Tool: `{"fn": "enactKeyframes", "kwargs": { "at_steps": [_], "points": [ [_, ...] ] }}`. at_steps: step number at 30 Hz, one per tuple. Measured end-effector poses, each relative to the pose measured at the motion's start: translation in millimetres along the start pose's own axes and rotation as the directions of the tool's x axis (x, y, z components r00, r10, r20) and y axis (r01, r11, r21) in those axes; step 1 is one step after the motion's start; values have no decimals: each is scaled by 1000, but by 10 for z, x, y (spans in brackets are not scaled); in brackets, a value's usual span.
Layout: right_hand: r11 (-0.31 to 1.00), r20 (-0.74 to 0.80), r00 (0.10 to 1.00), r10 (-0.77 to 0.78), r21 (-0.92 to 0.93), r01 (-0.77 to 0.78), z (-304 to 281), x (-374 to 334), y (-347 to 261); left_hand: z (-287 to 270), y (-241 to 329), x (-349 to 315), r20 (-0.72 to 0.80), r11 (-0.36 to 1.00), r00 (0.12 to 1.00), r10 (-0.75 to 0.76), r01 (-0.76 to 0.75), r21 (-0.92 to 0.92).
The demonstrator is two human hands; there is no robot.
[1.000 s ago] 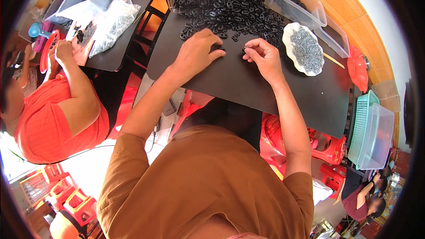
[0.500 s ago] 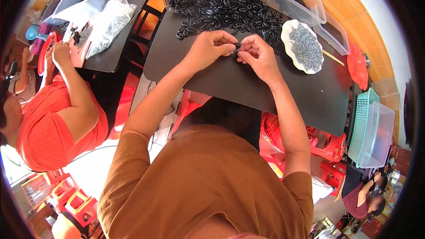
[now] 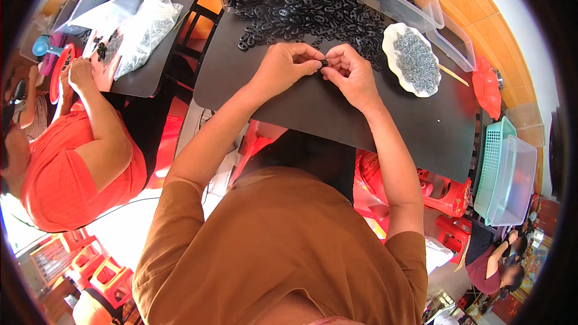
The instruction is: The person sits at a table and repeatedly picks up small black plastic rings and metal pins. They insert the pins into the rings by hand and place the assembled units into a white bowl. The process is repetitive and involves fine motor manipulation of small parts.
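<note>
My left hand (image 3: 290, 66) pinches a small black plastic piece (image 3: 324, 63) between thumb and fingertips, just above the dark table. On the piece's other side my right hand (image 3: 351, 77) is closed, its thumb and forefinger pressed against it; anything smaller between these fingertips is hidden. Past both hands lies a large heap of black oval plastic pieces with holes (image 3: 295, 6). To the right of my right hand stands a white scalloped dish (image 3: 390, 54), filled with tiny grey, shiny pieces too small to name.
Clear plastic bins (image 3: 415, 15) flank the heap. A thin wooden stick (image 3: 454, 75) pokes out by the dish, near a red bowl (image 3: 486, 87). Green basket (image 3: 489, 162) stands at right. On the left, a person in red (image 3: 84, 168) works at another table with a plastic bag (image 3: 147, 33).
My fingertips have closed in around the black piece, the right hand shifting slightly left toward it. The view has moved a little; the heap and dish look the same.
</note>
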State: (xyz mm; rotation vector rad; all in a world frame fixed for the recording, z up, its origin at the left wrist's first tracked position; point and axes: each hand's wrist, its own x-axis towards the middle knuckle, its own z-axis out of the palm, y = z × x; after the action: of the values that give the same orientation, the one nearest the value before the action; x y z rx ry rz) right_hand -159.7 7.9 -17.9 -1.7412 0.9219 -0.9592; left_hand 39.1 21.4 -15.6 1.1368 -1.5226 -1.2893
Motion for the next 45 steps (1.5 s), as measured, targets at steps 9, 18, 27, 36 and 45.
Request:
{"fn": "enactKeyframes", "kwargs": {
  "at_steps": [9,18,27,36,45],
  "points": [
    [979,-36,998,-42,-200,34,8,-47,-72,44,-27,-24,-23,958,981,193,-183,219],
    [939,-48,995,-91,-337,70,-7,-58,-85,63,-42,-31,0,920,958,287,-276,279],
    [938,-78,989,-129,-334,96,38,-84,-74,94,-33,-61,-34,932,964,264,-245,268],
    [933,-79,984,-158,-340,122,19,-111,-67,80,-64,-57,-5,912,949,316,-302,278],
    [924,-51,976,-210,-338,181,0,-125,-45,105,-45,-67,2,902,949,317,-302,309]
  ]
}}
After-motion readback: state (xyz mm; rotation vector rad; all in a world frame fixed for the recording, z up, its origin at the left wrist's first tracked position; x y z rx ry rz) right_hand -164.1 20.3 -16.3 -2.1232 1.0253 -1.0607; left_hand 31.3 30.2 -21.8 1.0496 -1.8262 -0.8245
